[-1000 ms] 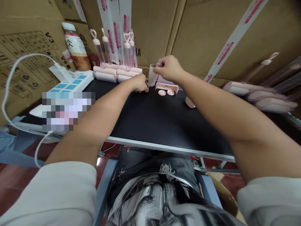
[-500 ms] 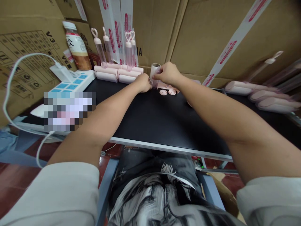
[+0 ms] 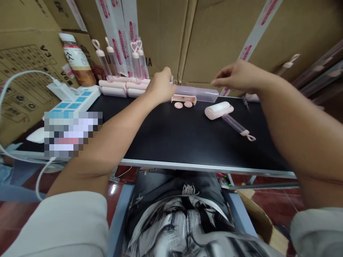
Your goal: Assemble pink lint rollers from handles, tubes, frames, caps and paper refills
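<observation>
at the back of the table (image 3: 174, 139), four wands (image 3: 135, 64) by cases (image 3: 112, 91) seem done; the tray (image 3: 184, 98) and discs (image 3: 178, 105), just beside the left hand (image 3: 161, 85), look unassembled. i cannot tell that hand's grip; the right hand (image 3: 235, 76) hangs parted, seemingly empty.

I can read "V3" and, lower, "V6" on the left carton (image 3: 18, 32) past the desk's (image 3: 171, 139) left edge. On the rear carton (image 3: 163, 39), behind the back edge, I read "IA". Near the back left corner, the bottle label (image 3: 79, 60) carries a dark character I can't make out; the red print on the tape (image 3: 268, 12) is too small.
</observation>
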Demonstrator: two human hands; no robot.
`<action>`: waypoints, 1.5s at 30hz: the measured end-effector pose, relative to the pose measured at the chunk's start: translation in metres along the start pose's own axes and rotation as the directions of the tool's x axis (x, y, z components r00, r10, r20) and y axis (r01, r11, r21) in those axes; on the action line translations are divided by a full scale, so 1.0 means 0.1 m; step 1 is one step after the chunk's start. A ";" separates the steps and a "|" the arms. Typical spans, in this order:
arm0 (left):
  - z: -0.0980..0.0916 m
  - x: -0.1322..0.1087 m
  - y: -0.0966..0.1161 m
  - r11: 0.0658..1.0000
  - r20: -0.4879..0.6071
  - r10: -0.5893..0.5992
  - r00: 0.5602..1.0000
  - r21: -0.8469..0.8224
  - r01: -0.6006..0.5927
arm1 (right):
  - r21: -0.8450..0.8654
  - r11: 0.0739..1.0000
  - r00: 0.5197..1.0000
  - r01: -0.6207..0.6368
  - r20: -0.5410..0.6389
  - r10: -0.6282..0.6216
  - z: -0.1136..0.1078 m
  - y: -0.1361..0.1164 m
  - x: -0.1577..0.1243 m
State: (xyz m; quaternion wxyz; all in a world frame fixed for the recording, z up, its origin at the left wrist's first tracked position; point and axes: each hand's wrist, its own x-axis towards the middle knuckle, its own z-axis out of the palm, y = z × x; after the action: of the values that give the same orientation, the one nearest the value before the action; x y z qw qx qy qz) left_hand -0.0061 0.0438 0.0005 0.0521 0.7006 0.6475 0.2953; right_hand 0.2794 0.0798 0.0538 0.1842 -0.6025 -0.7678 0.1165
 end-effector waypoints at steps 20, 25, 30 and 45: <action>0.52 -0.33 0.31 0.913 0.151 0.196 0.969 -0.387 -0.125 | 0.042 0.988 0.871 0.150 0.466 -0.152 0.25 0.81 -0.63; 0.53 -0.42 0.40 0.527 0.388 0.293 0.874 -0.828 0.191 | 0.264 0.864 0.874 0.428 0.121 -0.470 0.45 0.60 -0.77; 0.42 -0.42 0.41 0.386 0.335 0.337 0.880 -0.902 0.195 | 0.515 0.765 0.835 0.387 0.156 -0.528 0.57 0.58 -0.77; 0.43 -0.39 0.40 0.720 0.197 0.316 0.928 -0.687 -0.099 | 0.769 0.585 0.826 0.258 0.139 -0.546 0.61 0.69 -0.66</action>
State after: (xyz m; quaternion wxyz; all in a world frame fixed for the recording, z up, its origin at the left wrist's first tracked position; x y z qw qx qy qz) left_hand 0.0503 0.0142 -0.0296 0.3624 0.7406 0.3995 0.4007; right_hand 0.3286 0.0355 -0.0382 0.2828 -0.2539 -0.7961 0.4709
